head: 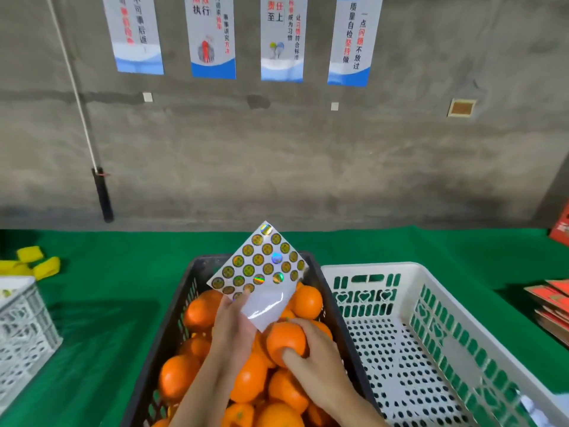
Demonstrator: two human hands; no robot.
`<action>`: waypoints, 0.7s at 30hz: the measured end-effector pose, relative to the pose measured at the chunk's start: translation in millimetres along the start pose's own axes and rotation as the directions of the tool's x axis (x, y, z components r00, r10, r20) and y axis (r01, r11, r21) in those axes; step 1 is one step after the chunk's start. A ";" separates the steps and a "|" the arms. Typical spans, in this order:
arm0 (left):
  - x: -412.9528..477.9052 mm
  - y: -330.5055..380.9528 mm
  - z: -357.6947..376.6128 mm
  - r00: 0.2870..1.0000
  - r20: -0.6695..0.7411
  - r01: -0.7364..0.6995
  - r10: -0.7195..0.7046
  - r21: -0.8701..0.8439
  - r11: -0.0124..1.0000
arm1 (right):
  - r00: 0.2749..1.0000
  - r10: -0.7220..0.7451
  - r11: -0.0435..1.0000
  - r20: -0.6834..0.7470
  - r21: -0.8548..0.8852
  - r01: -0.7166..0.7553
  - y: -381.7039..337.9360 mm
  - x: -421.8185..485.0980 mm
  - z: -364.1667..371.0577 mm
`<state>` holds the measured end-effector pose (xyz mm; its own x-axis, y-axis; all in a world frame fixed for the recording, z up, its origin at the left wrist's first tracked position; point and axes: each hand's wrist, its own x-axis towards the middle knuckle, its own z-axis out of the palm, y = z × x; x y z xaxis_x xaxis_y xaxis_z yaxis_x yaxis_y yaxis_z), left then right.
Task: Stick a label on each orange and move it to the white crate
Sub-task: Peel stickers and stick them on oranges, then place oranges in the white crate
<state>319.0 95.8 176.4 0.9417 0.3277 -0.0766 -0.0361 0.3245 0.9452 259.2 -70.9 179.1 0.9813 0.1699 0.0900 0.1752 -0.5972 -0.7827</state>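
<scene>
A black crate (311, 269) in the middle of the green table is piled with several oranges (177, 377). My left hand (234, 328) holds a white label sheet (261, 272) of shiny round stickers up above the crate, thumb on the sheet's lower part. My right hand (317, 359) grips one orange (284, 340) just above the pile, right below the sheet. The white crate (437, 291) stands touching the black crate's right side and shows a bare perforated floor.
A second white crate (24, 328) sits at the left edge, with yellow foam sleeves (37, 263) behind it. Red cardboard pieces (551, 306) lie at the right edge. A concrete wall with posters rises behind the table.
</scene>
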 end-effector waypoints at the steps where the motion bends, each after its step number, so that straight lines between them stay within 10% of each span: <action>1: -1.6 -3.1 -1.1 0.998 0.048 -0.039 0.033 0.136 0.990 | 1.000 0.009 1.000 0.006 0.019 -0.009 1.3 0.8 0.0; 5: -8.7 -1.3 2.6 0.995 0.103 -0.028 0.004 0.230 0.973 | 0.997 0.077 0.942 -0.032 0.330 -0.062 -0.6 9.6 2.3; 8: -9.7 6.3 9.5 0.987 0.090 0.144 -0.135 -0.095 0.985 | 0.981 0.151 0.909 -0.122 0.407 -0.089 -8.5 25.4 8.7; 17: -22.2 5.8 25.0 0.940 0.341 0.089 -0.013 -0.210 0.974 | 0.994 0.033 0.814 -0.106 0.580 0.035 -12.2 33.9 24.6; 21: -31.8 -1.7 33.3 0.970 0.204 -0.140 0.133 0.018 0.990 | 0.956 0.092 0.791 -0.280 0.604 0.101 -6.5 37.7 31.1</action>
<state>300.2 55.3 187.8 0.9768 0.1800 0.1164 -0.1613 0.2590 0.9523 292.6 -36.2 168.4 0.9761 -0.1116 0.1867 0.1899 0.0183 -0.9816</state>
